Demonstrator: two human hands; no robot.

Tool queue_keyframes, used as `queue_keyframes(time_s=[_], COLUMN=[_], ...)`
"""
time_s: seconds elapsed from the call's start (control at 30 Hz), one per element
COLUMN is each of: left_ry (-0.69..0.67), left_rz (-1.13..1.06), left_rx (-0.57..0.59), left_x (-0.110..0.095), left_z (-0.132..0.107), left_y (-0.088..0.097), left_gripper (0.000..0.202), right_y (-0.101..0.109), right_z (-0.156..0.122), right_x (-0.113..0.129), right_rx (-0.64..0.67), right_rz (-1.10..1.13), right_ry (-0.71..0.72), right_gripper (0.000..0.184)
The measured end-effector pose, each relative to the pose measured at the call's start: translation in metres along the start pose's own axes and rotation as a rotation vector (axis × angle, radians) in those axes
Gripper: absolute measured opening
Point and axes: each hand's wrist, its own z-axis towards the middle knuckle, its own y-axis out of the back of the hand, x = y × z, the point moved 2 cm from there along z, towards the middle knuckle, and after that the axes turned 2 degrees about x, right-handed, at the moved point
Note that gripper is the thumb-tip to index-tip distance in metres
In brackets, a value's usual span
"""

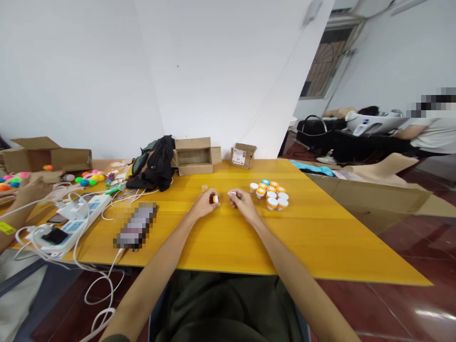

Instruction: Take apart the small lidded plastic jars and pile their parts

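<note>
My left hand rests on the yellow table, fingers curled around a small orange jar with a white end. Just to its right, my right hand pinches a small white lid. The two hands are a few centimetres apart. A cluster of several small jars with white, orange and teal lids stands right of my right hand. A tiny clear jar sits just beyond my left hand.
Open cardboard boxes and a black bag stand at the back. White power strips with cables and a phone lie to the left. Coloured balls and another person's hand are at far left. People sit at the back right.
</note>
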Motion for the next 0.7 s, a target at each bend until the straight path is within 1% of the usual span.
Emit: queue_keyframes(time_s=[0.1, 0.2, 0.27, 0.4, 0.53, 0.7], left_ry=[-0.013, -0.038, -0.037, 0.019, 0.057, 0.084], left_rz=[0.075, 0.078, 0.039, -0.036, -0.074, -0.145], left_rx=[-0.033, -0.070, -0.053, -0.023, -0.028, -0.008], left_x=[0.001, 0.002, 0.003, 0.006, 0.010, 0.015], left_z=[-0.001, 0.001, 0.003, 0.002, -0.002, -0.009], left_y=[0.004, 0.008, 0.008, 0.011, 0.018, 0.028], left_gripper=[0.021, 0.025, 0.025, 0.017, 0.020, 0.025], right_y=[-0.001, -0.001, -0.001, 0.000, -0.003, -0.007], right_z=[0.001, 0.002, 0.002, 0.000, -0.002, 0.000], right_x=[-0.002, -0.002, -0.001, 0.003, 0.004, -0.003], right_rx=[0.012, 0.019, 0.020, 0.017, 0.028, 0.041], right_rz=[-0.013, -0.041, -0.064, -0.097, -0.054, 0.001], right_ry=[0.005, 0.025, 0.040, 0.063, 0.023, -0.026], right_gripper=[0.040, 0.039, 0.037, 0.035, 0.035, 0.031])
